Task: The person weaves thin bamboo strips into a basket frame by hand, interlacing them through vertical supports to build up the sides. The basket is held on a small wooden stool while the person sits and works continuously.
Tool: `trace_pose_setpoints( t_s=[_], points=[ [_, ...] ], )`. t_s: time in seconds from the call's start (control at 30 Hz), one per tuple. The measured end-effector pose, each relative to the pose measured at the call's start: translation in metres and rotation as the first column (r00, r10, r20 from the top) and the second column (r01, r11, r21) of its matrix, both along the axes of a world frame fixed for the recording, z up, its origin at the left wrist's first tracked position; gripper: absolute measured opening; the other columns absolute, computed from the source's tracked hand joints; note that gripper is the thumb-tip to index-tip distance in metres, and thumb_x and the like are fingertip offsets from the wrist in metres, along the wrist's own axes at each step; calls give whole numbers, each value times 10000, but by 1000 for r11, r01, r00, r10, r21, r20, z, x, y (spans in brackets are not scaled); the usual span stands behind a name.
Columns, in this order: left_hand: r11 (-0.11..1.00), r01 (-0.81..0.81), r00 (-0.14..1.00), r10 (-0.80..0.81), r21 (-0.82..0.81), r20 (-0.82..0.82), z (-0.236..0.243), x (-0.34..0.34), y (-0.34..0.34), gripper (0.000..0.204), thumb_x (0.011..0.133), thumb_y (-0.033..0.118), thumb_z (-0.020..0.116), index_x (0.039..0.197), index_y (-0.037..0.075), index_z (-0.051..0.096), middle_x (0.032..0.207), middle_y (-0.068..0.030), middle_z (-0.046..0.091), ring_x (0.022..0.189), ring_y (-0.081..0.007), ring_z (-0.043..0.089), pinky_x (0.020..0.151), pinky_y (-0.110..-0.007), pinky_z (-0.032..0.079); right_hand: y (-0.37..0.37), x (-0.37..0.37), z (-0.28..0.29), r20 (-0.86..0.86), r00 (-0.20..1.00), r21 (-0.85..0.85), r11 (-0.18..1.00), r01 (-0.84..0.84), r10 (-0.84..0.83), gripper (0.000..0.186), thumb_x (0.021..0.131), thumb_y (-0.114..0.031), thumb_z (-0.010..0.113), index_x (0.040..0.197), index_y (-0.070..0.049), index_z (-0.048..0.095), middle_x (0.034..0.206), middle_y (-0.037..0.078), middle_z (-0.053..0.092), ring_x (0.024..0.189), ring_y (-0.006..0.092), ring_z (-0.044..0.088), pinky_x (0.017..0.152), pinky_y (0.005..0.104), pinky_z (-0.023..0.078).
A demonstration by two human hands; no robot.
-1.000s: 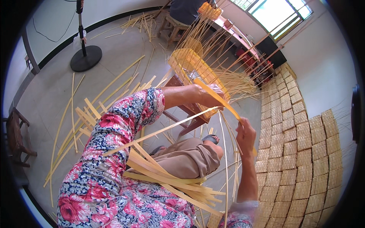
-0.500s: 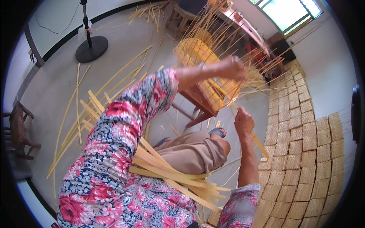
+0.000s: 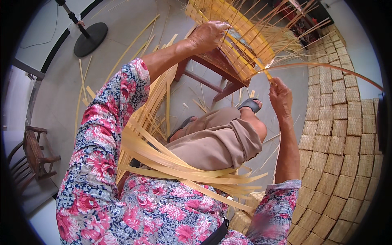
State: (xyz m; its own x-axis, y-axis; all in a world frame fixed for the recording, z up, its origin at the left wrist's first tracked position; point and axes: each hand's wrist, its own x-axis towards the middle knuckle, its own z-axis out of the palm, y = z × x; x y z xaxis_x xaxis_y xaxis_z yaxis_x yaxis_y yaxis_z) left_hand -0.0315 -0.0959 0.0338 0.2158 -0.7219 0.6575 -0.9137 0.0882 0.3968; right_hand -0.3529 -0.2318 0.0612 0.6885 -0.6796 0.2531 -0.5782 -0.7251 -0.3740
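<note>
A yellow woven bamboo basket (image 3: 241, 65) with long thin stakes sticking up rests on a reddish-brown wooden stool (image 3: 227, 70). My left hand (image 3: 209, 37) is at its near side wall, fingertips pinched together among the stakes. What they pinch is too small to make out. My right hand (image 3: 281, 97) is closed on a flat yellow bamboo strip (image 3: 261, 66) just off the basket's near right corner. From there the strip slants up and left along the wall toward my left hand. Loose bamboo strips (image 3: 183, 173) lie across my lap.
Rows of small woven mats or panels (image 3: 332, 163) cover the floor at right. A brownish strip (image 3: 326, 65) arches from the basket corner toward the right edge. A round black stand base (image 3: 90, 39) is at upper left, a wooden chair (image 3: 37, 155) at far left. More strips lie on the floor.
My left hand has moved left and back from above the basket's right end to its near wall. My right hand has shifted up and right in the picture, partly as the whole view has turned.
</note>
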Motion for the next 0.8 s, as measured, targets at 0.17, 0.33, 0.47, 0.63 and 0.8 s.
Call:
trace_pose_setpoints(
  t_s=[0.17,0.33,0.47,0.63,0.8],
  points=[
    [999,-41,991,40,11,128,-10,14,-12,190,945,93,581,1044,35,733,1024,-174,718,918,-357,693,813,-399,575,13,6,8,-32,999,-69,997,-36,33,122,908,-127,614,1012,-163,667,699,132,648,652,349,657,578,408,492],
    [998,-34,982,22,60,188,-14,15,-16,172,938,145,598,1001,59,733,933,-153,720,833,-349,694,774,-405,569,11,-1,-11,3,999,103,994,-35,35,200,916,-90,573,1088,-145,660,691,169,614,600,334,619,583,391,490],
    [998,54,983,-50,-14,176,-20,20,-17,142,938,141,604,976,70,721,903,-135,723,819,-335,699,770,-407,569,8,-7,-28,58,997,226,972,-59,47,302,916,-64,542,1194,-134,636,733,202,611,605,293,621,596,383,489],
    [978,169,983,-175,-119,-48,-2,5,7,104,879,122,637,923,43,688,856,-189,688,837,-357,690,736,-414,540,11,-11,-15,67,993,241,965,-106,93,337,911,-58,549,1239,-104,611,774,195,651,692,279,669,654,394,513],
    [968,216,972,-225,-128,-68,13,-14,24,92,880,91,639,937,41,693,855,-146,703,805,-317,698,724,-391,550,24,-6,3,109,987,238,961,-141,118,209,959,-80,570,1152,-63,650,742,146,677,685,225,688,626,364,512]
  ],
)
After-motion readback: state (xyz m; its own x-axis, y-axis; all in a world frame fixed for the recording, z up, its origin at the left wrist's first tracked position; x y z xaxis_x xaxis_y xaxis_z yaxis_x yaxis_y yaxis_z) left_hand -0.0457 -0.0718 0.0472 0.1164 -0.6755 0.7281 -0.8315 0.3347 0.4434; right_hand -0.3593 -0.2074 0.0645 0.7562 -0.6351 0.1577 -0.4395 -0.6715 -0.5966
